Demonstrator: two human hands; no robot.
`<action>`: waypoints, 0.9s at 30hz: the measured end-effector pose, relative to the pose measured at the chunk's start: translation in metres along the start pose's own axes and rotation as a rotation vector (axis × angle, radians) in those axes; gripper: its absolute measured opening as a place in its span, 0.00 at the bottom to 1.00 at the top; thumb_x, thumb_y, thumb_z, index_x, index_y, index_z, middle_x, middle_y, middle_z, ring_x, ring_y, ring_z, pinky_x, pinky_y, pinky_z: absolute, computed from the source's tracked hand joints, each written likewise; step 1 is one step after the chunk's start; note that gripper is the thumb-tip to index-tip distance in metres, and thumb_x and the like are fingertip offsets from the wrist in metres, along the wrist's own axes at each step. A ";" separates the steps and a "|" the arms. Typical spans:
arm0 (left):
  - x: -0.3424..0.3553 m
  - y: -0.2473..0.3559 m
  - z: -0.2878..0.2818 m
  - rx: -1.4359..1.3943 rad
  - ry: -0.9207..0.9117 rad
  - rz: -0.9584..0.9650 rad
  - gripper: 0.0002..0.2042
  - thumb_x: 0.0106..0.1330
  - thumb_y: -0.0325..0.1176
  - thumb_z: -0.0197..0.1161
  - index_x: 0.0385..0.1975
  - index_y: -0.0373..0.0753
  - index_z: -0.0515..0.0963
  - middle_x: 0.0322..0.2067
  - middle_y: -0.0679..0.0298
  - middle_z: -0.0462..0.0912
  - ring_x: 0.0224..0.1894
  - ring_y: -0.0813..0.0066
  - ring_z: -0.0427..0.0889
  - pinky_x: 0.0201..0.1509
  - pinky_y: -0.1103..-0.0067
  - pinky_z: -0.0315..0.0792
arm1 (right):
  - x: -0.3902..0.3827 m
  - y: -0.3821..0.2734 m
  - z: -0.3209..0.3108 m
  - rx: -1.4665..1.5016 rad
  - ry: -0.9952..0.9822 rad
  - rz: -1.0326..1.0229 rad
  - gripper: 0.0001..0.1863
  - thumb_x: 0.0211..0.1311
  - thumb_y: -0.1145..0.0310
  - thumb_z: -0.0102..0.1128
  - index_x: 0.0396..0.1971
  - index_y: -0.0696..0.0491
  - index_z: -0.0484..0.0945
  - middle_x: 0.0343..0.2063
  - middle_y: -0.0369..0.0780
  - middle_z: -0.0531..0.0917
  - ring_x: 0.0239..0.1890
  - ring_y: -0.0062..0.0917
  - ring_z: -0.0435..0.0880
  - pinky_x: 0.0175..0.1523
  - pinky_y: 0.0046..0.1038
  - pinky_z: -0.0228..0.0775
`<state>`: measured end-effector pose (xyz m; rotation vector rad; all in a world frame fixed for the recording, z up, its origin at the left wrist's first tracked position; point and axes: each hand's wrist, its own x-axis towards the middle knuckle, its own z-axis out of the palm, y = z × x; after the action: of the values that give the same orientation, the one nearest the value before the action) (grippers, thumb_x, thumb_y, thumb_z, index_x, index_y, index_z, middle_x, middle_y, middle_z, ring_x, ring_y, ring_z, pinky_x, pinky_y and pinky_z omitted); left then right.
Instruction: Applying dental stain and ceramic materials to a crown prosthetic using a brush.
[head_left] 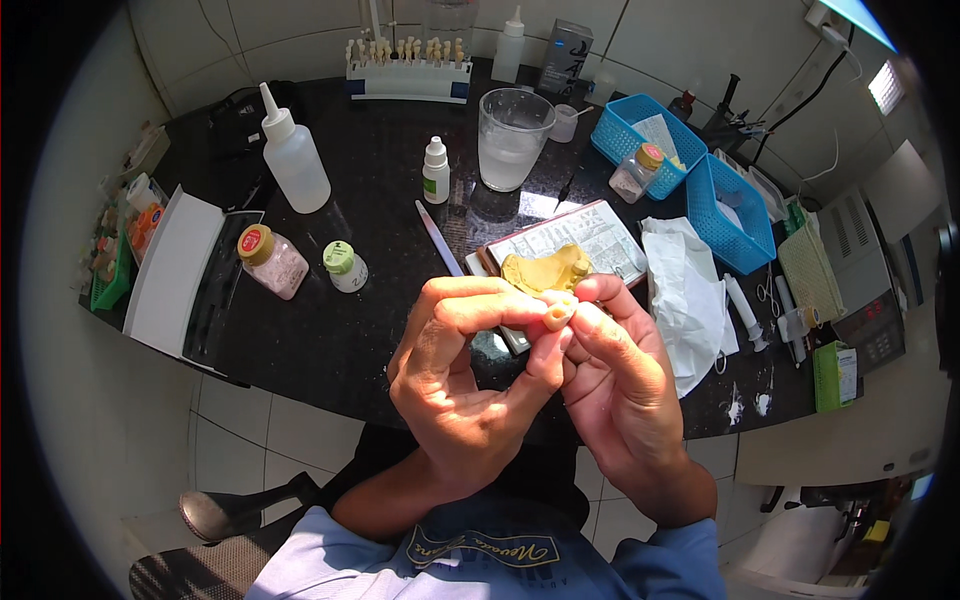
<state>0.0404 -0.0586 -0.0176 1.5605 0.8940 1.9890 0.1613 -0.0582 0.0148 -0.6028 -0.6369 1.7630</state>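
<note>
Between the fingertips of both hands sits a small whitish dental crown (561,314) with an orange-tinted hollow facing up. My left hand (462,372) pinches it from the left with thumb and index finger. From the right, my right hand (628,385) grips it with thumb and fingers. Part of the crown is covered by the fingertips. Just beyond them, a yellow dental cast (545,270) rests on a book with a printed paper cover (612,240). A slim pale tool (438,238) lies left of the book.
Several bottles stand leftward, including a squeeze bottle (297,165), a pink-powder jar (273,262) and a green-capped bottle (345,267). A water glass (512,140) and tooth shade rack (410,80) stand at the back. Blue baskets (730,215) and white paper (685,300) are on the right.
</note>
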 end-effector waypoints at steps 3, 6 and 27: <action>0.000 0.002 0.001 -0.168 0.049 -0.084 0.11 0.51 0.16 0.65 0.34 0.32 0.74 0.36 0.58 0.76 0.39 0.75 0.79 0.44 0.80 0.74 | -0.002 0.003 0.000 -0.030 -0.015 -0.018 0.14 0.61 0.77 0.57 0.45 0.58 0.67 0.41 0.46 0.80 0.43 0.27 0.82 0.49 0.26 0.73; -0.001 0.006 -0.006 -0.343 0.082 -0.191 0.11 0.52 0.15 0.62 0.35 0.30 0.72 0.37 0.54 0.76 0.40 0.75 0.79 0.47 0.79 0.74 | -0.009 0.003 0.002 -0.063 -0.022 -0.072 0.15 0.62 0.77 0.56 0.47 0.59 0.66 0.43 0.48 0.79 0.43 0.29 0.82 0.49 0.26 0.74; -0.012 0.011 -0.093 -0.051 0.080 -0.383 0.07 0.59 0.18 0.58 0.35 0.38 0.74 0.34 0.61 0.77 0.31 0.81 0.78 0.39 0.85 0.77 | -0.033 -0.143 -0.074 -1.981 0.556 -0.457 0.06 0.57 0.75 0.58 0.33 0.60 0.79 0.25 0.39 0.83 0.26 0.19 0.80 0.35 0.21 0.72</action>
<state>-0.0457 -0.0942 -0.0307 1.1831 1.0733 1.7905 0.3179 -0.0462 0.0614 -1.8841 -1.7912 -0.0378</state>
